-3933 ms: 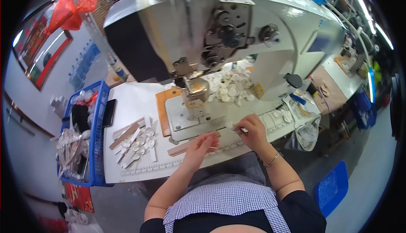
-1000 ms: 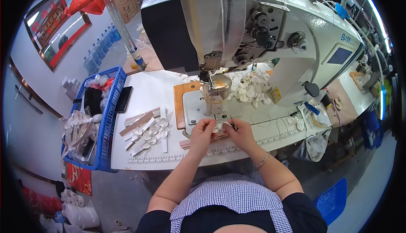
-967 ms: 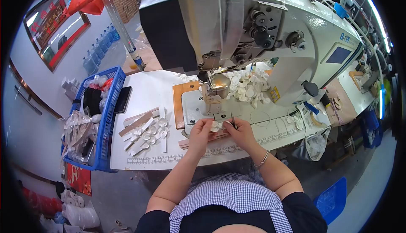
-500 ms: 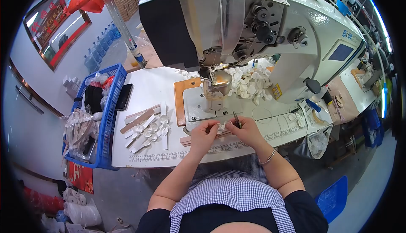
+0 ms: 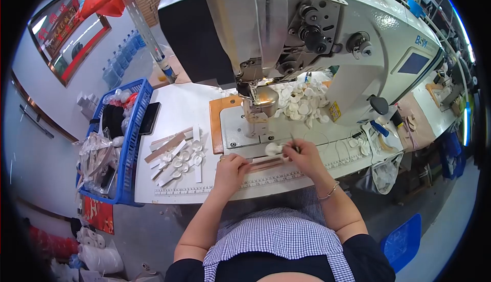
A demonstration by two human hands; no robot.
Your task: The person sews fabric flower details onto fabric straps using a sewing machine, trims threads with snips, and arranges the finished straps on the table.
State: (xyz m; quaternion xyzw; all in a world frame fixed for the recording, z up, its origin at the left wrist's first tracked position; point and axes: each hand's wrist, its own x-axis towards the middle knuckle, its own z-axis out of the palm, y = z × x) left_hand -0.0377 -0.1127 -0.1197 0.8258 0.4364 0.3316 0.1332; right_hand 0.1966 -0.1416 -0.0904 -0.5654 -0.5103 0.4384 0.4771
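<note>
My left hand (image 5: pixel 228 173) is closed at the left end of some narrow pinkish strips (image 5: pixel 268 164) lying near the table's front edge, fingertips pinched on a strip. My right hand (image 5: pixel 307 158) is closed around dark, pointed thread snips (image 5: pixel 293 142), whose tip sticks up past the fingers. At those same fingertips is a white rounded fabric piece (image 5: pixel 273 149), which the hand seems to pinch too. Just beyond both hands stands the sewing machine's post (image 5: pixel 257 123) and metal plate (image 5: pixel 239 127).
White fabric pieces and strips (image 5: pixel 181 160) lie to the left, and a white heap (image 5: pixel 303 103) sits behind the post. A blue basket (image 5: pixel 134 144) with bagged items and a black phone (image 5: pixel 150 118) are at the far left. A measuring tape (image 5: pixel 204 190) runs along the front edge.
My hands have moved apart. My left hand went left and down onto the strips; my right hand moved right with the snips, and the white piece now shows beside its fingertips.
</note>
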